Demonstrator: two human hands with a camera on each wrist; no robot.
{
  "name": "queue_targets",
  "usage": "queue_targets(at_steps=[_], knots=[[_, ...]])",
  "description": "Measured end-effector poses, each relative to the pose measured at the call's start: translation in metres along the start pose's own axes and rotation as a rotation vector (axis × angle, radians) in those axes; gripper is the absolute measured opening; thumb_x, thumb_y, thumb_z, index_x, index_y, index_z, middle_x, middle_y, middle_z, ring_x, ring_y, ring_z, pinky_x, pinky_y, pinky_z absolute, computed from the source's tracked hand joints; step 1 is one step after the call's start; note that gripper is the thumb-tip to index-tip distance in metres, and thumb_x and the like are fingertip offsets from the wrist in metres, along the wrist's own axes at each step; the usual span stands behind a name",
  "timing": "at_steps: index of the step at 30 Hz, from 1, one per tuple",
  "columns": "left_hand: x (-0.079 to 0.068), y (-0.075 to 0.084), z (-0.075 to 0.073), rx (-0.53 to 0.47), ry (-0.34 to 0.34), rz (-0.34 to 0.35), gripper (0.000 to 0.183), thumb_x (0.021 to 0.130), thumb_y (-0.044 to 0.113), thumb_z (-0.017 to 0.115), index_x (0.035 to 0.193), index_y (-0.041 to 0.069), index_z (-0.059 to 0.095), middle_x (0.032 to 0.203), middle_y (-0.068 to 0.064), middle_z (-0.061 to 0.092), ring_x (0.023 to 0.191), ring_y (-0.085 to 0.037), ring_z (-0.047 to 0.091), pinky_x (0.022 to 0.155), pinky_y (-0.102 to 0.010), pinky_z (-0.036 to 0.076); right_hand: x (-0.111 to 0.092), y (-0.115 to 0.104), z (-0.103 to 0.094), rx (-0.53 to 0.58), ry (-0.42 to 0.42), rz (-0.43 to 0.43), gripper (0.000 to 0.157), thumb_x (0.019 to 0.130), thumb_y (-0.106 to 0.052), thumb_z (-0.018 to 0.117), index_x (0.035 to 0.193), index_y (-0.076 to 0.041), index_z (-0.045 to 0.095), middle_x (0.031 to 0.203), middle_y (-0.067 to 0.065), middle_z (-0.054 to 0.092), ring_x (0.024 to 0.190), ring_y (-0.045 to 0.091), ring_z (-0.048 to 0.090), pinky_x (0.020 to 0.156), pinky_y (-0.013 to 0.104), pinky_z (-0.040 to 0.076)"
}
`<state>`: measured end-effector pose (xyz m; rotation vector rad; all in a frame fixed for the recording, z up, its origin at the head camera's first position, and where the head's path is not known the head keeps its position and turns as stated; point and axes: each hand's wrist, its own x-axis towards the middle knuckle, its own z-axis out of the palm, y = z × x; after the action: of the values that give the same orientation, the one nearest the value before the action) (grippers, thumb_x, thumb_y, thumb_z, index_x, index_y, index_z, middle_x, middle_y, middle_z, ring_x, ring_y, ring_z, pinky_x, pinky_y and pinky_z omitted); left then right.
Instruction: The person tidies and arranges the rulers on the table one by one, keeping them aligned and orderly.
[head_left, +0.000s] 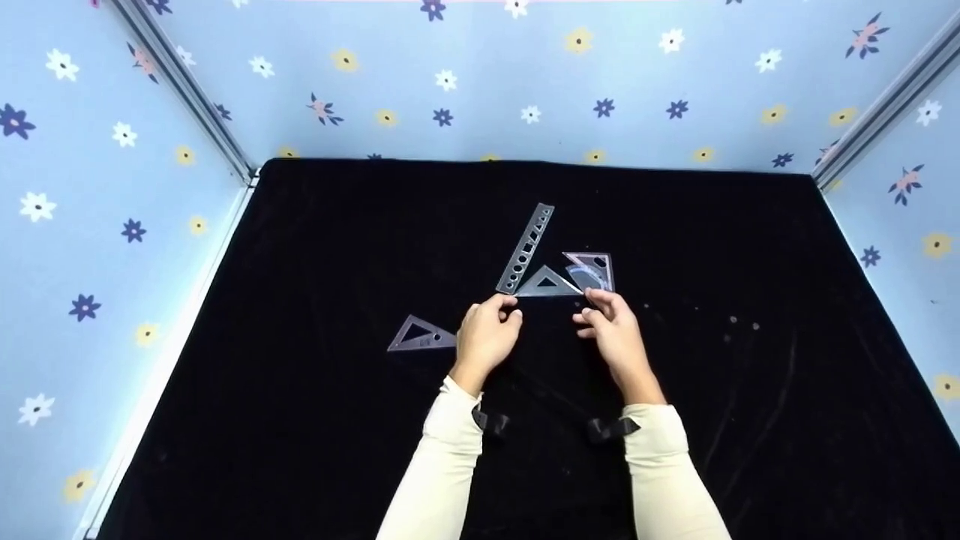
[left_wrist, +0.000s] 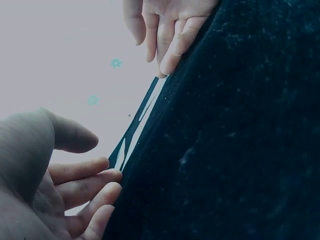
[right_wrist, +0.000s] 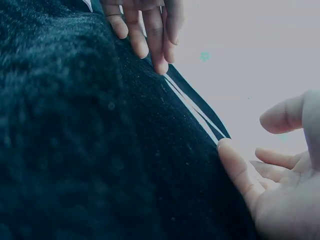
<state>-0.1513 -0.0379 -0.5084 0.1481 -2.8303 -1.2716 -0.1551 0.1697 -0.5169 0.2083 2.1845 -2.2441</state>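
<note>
A clear set square [head_left: 546,292] lies flat on the black cloth between the two hands. My left hand [head_left: 487,334] touches its left corner with the fingertips, the thumb held apart. At its right corner are the fingertips of my right hand [head_left: 616,337], whose thumb also stands away from the fingers in the right wrist view. A clear ruler [head_left: 531,241] with cut-out shapes slants away from the set square's left corner. Behind the right fingertips, a clear protractor [head_left: 583,276] with blue markings overlaps a pink-edged set square [head_left: 609,267]. Both wrist views show the middle set square [left_wrist: 131,145] nearly edge-on.
Another set square [head_left: 405,346] lies left of my left hand, which hides its right tip. The black cloth [head_left: 337,225] covers the table. Flowered blue panels [head_left: 487,90] with metal posts stand at the back and both sides.
</note>
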Motion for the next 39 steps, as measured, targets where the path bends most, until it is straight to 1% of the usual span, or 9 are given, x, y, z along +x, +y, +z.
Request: queue_targets(at_steps=[3, 5, 8, 11, 17, 24, 32, 35, 39], knots=[[-0.0019, -0.0008, 0.0012, 0.017, 0.007, 0.024, 0.027, 0.091, 0.030, 0.064, 0.114, 0.022, 0.074, 0.105, 0.005, 0.071, 0.100, -0.015, 0.062, 0.082, -0.042, 0.050, -0.0006, 0.0005, 0.0002, 0.014, -0.004, 0.006, 0.039, 0.095, 0.007, 0.050, 0.134, 0.011, 0.047, 0.144, 0.023, 0.051, 0.088, 0.019, 0.069, 0.070, 0.028, 0.057], [-0.0032, -0.0016, 0.0021, 0.030, 0.009, 0.049, 0.026, 0.091, 0.029, 0.063, 0.114, 0.021, 0.074, 0.113, 0.006, 0.070, 0.102, -0.015, 0.061, 0.084, -0.040, 0.049, -0.0005, 0.0008, 0.0003, 0.010, -0.006, 0.008, 0.039, 0.095, 0.006, 0.050, 0.134, 0.011, 0.047, 0.144, 0.023, 0.051, 0.088, 0.020, 0.069, 0.069, 0.027, 0.057], [-0.0048, -0.0024, 0.0034, 0.041, 0.014, 0.081, 0.026, 0.091, 0.028, 0.064, 0.114, 0.019, 0.074, 0.125, 0.007, 0.067, 0.106, -0.016, 0.060, 0.087, -0.038, 0.049, -0.0001, 0.0013, 0.0004, -0.018, -0.013, 0.010, 0.040, 0.096, 0.005, 0.051, 0.135, 0.010, 0.047, 0.146, 0.021, 0.050, 0.090, 0.021, 0.069, 0.067, 0.026, 0.056], [-0.0056, -0.0026, 0.0054, 0.055, 0.022, 0.115, 0.026, 0.091, 0.027, 0.064, 0.113, 0.017, 0.074, 0.130, 0.006, 0.066, 0.111, -0.019, 0.059, 0.092, -0.037, 0.047, 0.0000, 0.0016, 0.0003, -0.048, -0.017, 0.006, 0.040, 0.095, 0.005, 0.051, 0.135, 0.009, 0.048, 0.146, 0.021, 0.050, 0.091, 0.022, 0.069, 0.066, 0.026, 0.055], [-0.0049, -0.0039, 0.0083, 0.086, 0.035, 0.168, 0.027, 0.091, 0.026, 0.064, 0.113, 0.015, 0.074, 0.133, 0.003, 0.064, 0.115, -0.023, 0.059, 0.096, -0.036, 0.046, -0.0006, 0.0012, 0.0002, -0.066, -0.016, -0.004, 0.039, 0.095, 0.005, 0.050, 0.134, 0.010, 0.049, 0.145, 0.022, 0.050, 0.093, 0.023, 0.068, 0.067, 0.026, 0.055], [-0.0064, -0.0068, 0.0079, 0.103, 0.030, 0.184, 0.025, 0.091, 0.025, 0.065, 0.112, 0.014, 0.074, 0.134, 0.002, 0.064, 0.114, -0.024, 0.059, 0.095, -0.037, 0.047, -0.0007, 0.0035, 0.0018, -0.070, -0.016, -0.006, 0.037, 0.095, 0.006, 0.052, 0.132, 0.011, 0.052, 0.141, 0.023, 0.054, 0.094, 0.027, 0.069, 0.067, 0.027, 0.056], [-0.0049, -0.0067, 0.0088, 0.115, 0.043, 0.205, 0.024, 0.090, 0.025, 0.066, 0.109, 0.014, 0.074, 0.135, 0.002, 0.063, 0.112, -0.026, 0.059, 0.094, -0.038, 0.047, -0.0013, 0.0005, 0.0036, -0.072, -0.014, -0.015, 0.038, 0.094, 0.005, 0.053, 0.132, 0.009, 0.052, 0.142, 0.022, 0.054, 0.090, 0.022, 0.068, 0.067, 0.027, 0.056], [-0.0044, -0.0063, 0.0091, 0.119, 0.034, 0.205, 0.024, 0.089, 0.025, 0.066, 0.109, 0.015, 0.074, 0.137, 0.003, 0.062, 0.112, -0.026, 0.058, 0.093, -0.039, 0.047, -0.0012, -0.0004, 0.0036, -0.085, -0.012, -0.017, 0.040, 0.094, 0.005, 0.053, 0.134, 0.009, 0.050, 0.144, 0.022, 0.052, 0.092, 0.024, 0.069, 0.067, 0.026, 0.056], [-0.0043, -0.0056, 0.0094, 0.126, 0.029, 0.214, 0.024, 0.089, 0.025, 0.066, 0.109, 0.015, 0.074, 0.138, 0.003, 0.061, 0.111, -0.026, 0.058, 0.092, -0.040, 0.047, -0.0004, -0.0004, 0.0029, -0.116, -0.021, -0.006, 0.046, 0.094, 0.004, 0.053, 0.140, 0.009, 0.046, 0.149, 0.022, 0.047, 0.098, 0.032, 0.068, 0.067, 0.027, 0.056]])
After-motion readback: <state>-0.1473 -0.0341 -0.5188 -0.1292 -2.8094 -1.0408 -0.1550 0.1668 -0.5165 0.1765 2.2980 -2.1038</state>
